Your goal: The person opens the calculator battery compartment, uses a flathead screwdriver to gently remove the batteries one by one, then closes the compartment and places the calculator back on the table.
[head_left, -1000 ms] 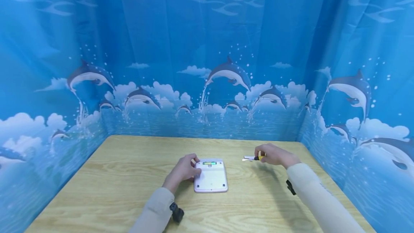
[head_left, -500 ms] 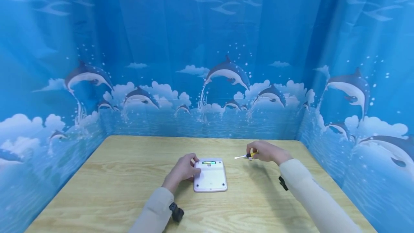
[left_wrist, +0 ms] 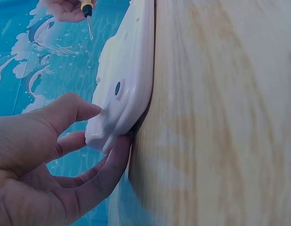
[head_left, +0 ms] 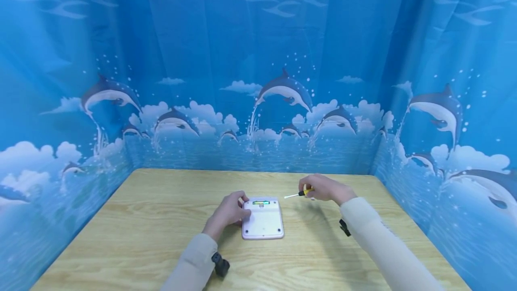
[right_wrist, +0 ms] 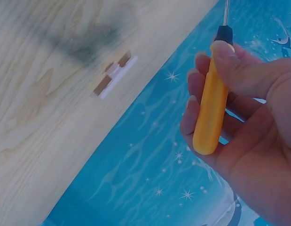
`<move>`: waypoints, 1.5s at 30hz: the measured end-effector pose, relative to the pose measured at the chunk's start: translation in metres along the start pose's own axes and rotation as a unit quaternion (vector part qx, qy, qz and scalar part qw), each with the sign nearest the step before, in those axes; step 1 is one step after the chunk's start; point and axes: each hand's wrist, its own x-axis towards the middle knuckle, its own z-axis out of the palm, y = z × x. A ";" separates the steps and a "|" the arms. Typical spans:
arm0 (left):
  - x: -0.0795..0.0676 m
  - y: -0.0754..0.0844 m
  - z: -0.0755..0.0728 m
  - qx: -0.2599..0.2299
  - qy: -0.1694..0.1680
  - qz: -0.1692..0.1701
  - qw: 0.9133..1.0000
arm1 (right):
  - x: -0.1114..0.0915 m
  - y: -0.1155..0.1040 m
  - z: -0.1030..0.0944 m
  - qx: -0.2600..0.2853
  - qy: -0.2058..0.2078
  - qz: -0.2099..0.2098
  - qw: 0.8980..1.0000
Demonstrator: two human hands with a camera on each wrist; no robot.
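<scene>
A white, pink-edged flat device that looks like a calculator (head_left: 263,223) lies back side up on the table. Near its far edge a slot shows a green and yellow battery (head_left: 261,202). My left hand (head_left: 229,211) pinches the calculator's left edge, thumb on top and fingers curled against the side, as the left wrist view shows. To the right, my right hand (head_left: 325,188) holds a screwdriver (right_wrist: 211,113) by its yellow handle above the table. The screwdriver's metal tip points left towards the calculator, apart from it. A small pinkish-white battery cover (right_wrist: 118,75) lies on the table below the right hand.
The wood-grain table (head_left: 161,219) is bordered by blue dolphin-print curtains (head_left: 258,80) at the back and on both sides. A dark camera strap (head_left: 220,265) sits on the left wrist, and another (head_left: 344,227) on the right.
My right hand has moved left with the screwdriver, bringing the tip closer to the calculator. The left hand and the calculator have stayed in place.
</scene>
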 end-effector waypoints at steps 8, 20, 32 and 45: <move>0.002 -0.001 0.001 0.002 0.001 0.004 1.000 | 0.004 -0.005 0.004 -0.008 0.004 -0.002 1.000; 0.000 0.000 0.000 -0.001 0.003 0.004 1.000 | 0.008 -0.015 0.006 -0.002 0.009 -0.010 1.000; 0.001 0.000 0.001 -0.005 -0.003 -0.006 1.000 | 0.012 -0.021 0.007 -0.007 0.011 -0.015 1.000; 0.001 -0.001 0.000 -0.002 0.000 -0.006 1.000 | 0.018 -0.031 0.007 0.001 0.023 -0.033 0.999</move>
